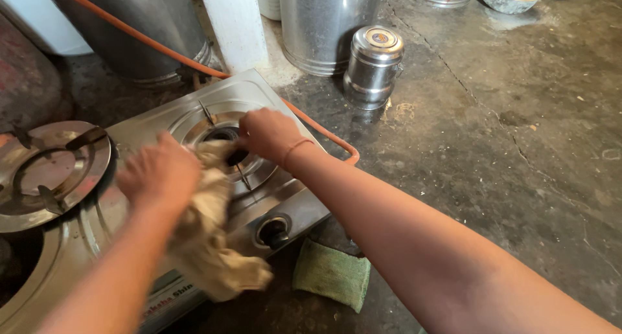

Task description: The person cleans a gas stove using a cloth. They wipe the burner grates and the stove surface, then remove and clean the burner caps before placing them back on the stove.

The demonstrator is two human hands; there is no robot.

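Left hand (159,173): closed around a beige cleaning cloth (210,233), which hangs crumpled over the front of the stove.
Right hand (269,133): fingers pressed together on the dark burner (232,147) in the middle of the right ring; how firm the pinch is I cannot tell.
Stove (285,201): steel two-burner gas stove on a dark stone surface, one black knob (273,230) on its front.
Around: removed pan support (48,172) lies on the left side; green scrub pad (332,272) just beside the front edge; orange gas hose (162,49) behind; small steel canister (374,65) well apart.
Step, as I judge: wiping around the right burner.
Next move needs: steady burner, cloth brought into the ring.
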